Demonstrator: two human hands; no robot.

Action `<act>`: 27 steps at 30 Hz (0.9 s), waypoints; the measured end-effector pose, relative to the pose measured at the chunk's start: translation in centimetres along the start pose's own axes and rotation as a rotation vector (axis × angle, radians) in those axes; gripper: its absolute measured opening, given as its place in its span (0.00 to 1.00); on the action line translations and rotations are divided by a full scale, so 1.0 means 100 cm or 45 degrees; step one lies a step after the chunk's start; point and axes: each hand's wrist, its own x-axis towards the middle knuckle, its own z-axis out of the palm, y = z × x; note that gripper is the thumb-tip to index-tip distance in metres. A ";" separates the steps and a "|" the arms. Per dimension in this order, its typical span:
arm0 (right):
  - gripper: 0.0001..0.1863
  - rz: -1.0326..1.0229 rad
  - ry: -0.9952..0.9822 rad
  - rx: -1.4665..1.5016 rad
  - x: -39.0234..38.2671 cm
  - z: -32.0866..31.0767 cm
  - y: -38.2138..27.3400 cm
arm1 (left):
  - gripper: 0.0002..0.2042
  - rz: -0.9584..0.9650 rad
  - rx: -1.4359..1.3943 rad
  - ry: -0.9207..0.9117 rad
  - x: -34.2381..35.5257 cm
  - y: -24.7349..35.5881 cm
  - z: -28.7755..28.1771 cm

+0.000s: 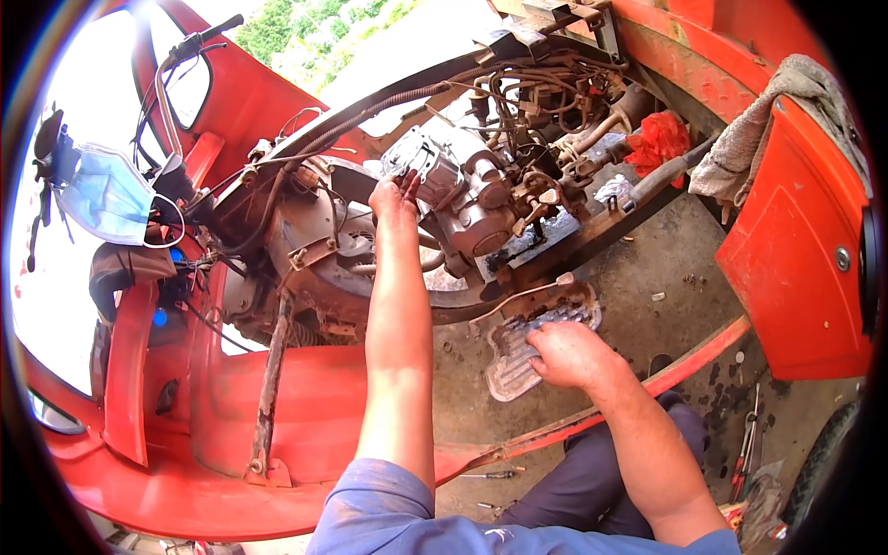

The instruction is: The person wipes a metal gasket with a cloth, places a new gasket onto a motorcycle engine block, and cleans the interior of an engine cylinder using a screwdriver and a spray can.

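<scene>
My left hand (396, 194) reaches up to the silvery cylinder head (425, 166) of an engine. Its darkened fingers are stretched out and rest against the near edge of that part. Below the head sits the engine's round side cover (486, 217). Lower and to the right, my right hand (566, 353) is closed, thumb against curled fingers. Whatever it may hold is hidden. Under that hand is a ribbed, dirty metal foot plate (513, 372), with a bent metal lever (523, 296) just beyond it.
The engine sits in a dark frame rail (592, 242) of a red vehicle. A red plastic bag (659, 143) lies among the hoses. A grey rag (786, 125) hangs over a red panel (795, 250). Blue mask (106, 194) hangs from the handlebar; pliers (745, 444) lie on the floor.
</scene>
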 end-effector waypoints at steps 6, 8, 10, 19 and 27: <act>0.15 0.012 -0.011 0.002 0.001 -0.002 0.001 | 0.12 0.027 0.065 -0.058 -0.008 -0.005 0.005; 0.15 0.008 -0.015 0.005 0.001 0.000 0.000 | 0.11 0.047 0.070 -0.034 -0.006 -0.006 0.002; 0.15 0.004 -0.014 0.002 0.001 0.002 0.001 | 0.10 0.051 0.083 -0.008 -0.006 -0.007 0.002; 0.15 0.005 0.005 0.009 0.000 -0.001 0.001 | 0.07 -0.009 0.349 0.095 -0.001 -0.018 -0.026; 0.15 0.007 0.020 0.010 0.000 0.001 0.005 | 0.18 1.448 1.505 -0.145 -0.028 -0.017 -0.024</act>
